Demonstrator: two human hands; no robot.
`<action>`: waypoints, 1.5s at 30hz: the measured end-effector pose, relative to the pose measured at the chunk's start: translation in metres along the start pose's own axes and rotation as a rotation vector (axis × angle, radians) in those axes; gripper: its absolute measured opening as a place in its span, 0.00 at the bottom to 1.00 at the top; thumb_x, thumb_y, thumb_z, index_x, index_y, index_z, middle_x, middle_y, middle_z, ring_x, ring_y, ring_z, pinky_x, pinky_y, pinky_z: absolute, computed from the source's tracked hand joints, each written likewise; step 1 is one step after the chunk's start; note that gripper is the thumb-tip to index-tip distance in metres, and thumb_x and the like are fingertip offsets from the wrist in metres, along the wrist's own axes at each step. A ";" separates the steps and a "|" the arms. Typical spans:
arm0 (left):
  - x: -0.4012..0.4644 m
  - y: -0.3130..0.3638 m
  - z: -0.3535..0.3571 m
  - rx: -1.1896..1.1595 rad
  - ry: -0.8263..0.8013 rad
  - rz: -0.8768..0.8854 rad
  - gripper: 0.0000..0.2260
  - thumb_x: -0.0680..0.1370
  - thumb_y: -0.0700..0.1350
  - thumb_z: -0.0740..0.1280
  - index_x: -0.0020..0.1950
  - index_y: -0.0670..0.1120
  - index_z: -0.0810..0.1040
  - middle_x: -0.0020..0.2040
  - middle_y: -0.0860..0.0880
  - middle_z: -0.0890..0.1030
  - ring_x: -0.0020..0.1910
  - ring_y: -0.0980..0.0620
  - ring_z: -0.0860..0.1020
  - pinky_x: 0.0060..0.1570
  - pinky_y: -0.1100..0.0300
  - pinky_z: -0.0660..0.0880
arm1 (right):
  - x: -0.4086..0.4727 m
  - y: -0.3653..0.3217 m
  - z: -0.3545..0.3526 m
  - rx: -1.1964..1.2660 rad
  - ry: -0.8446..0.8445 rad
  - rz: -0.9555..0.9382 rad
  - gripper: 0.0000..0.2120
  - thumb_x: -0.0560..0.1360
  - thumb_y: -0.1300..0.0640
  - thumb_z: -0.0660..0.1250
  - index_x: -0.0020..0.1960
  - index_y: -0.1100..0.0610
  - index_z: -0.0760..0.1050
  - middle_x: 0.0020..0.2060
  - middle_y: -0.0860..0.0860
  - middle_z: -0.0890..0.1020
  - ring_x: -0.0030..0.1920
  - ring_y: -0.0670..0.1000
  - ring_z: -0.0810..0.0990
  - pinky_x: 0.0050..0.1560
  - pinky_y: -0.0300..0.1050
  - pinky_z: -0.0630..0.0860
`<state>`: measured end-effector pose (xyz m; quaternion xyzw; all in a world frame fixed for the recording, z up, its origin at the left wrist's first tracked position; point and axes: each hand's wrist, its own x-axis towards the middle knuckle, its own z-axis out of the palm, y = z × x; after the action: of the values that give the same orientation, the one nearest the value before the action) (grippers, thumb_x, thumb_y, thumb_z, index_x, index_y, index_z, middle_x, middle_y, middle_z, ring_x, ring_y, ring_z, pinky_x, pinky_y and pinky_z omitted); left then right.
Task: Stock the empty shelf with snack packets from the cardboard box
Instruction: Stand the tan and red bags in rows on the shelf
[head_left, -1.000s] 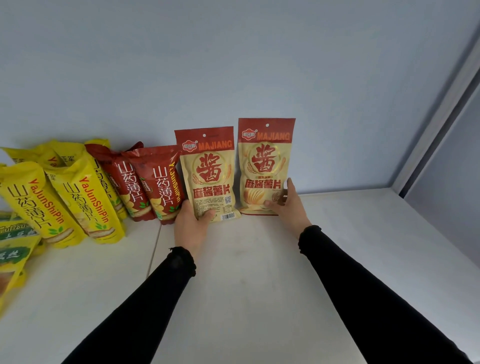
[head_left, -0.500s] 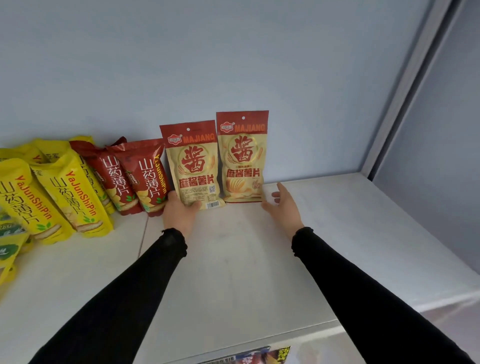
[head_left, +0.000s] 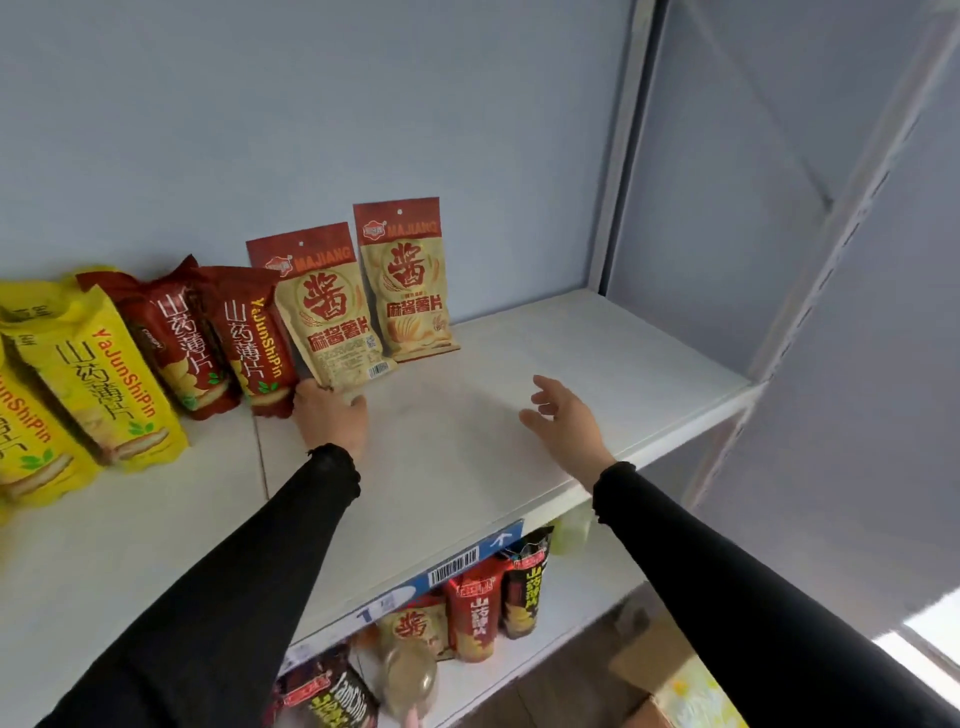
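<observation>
Head view: the left Majiang packet (head_left: 332, 312) is being steadied at its foot by the left hand (head_left: 332, 421); the right hand (head_left: 563, 426), fingers spread, is hovering empty at four o'clock of the right Majiang packet (head_left: 408, 283). The shelf (head_left: 597, 364) rightward is judged unfilled.

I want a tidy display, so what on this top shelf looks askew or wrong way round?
The left MAJIANG packet, held at its bottom by the left hand, leans left onto the red packets and shows a barcode, seemingly its back. Its neighbour stands straighter.

Yellow packets (head_left: 31, 415) run off the left edge.
</observation>
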<state>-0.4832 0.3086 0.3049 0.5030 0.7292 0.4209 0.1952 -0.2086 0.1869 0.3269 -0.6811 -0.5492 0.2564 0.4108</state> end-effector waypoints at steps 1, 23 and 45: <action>-0.007 0.001 -0.004 0.049 0.001 0.012 0.25 0.73 0.42 0.75 0.65 0.36 0.69 0.65 0.35 0.73 0.65 0.34 0.71 0.66 0.42 0.70 | -0.012 0.003 -0.008 -0.019 0.010 0.000 0.26 0.80 0.55 0.69 0.76 0.54 0.67 0.61 0.52 0.78 0.58 0.51 0.77 0.56 0.40 0.70; -0.382 0.124 0.195 0.137 -0.844 1.031 0.13 0.78 0.41 0.70 0.62 0.44 0.79 0.61 0.44 0.79 0.61 0.42 0.74 0.65 0.49 0.69 | -0.238 0.240 -0.235 -0.421 0.172 0.309 0.21 0.79 0.52 0.67 0.71 0.52 0.73 0.62 0.54 0.78 0.63 0.58 0.74 0.63 0.51 0.73; -0.646 -0.065 0.418 0.703 -1.614 0.570 0.28 0.80 0.48 0.70 0.78 0.47 0.65 0.73 0.45 0.73 0.69 0.45 0.74 0.67 0.50 0.72 | -0.440 0.546 -0.171 0.215 0.320 1.368 0.30 0.79 0.56 0.70 0.77 0.59 0.64 0.72 0.56 0.73 0.70 0.58 0.74 0.62 0.46 0.74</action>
<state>0.0458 -0.1055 -0.0754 0.8346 0.3064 -0.2706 0.3692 0.1050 -0.3150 -0.0863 -0.8583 0.0971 0.4063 0.2981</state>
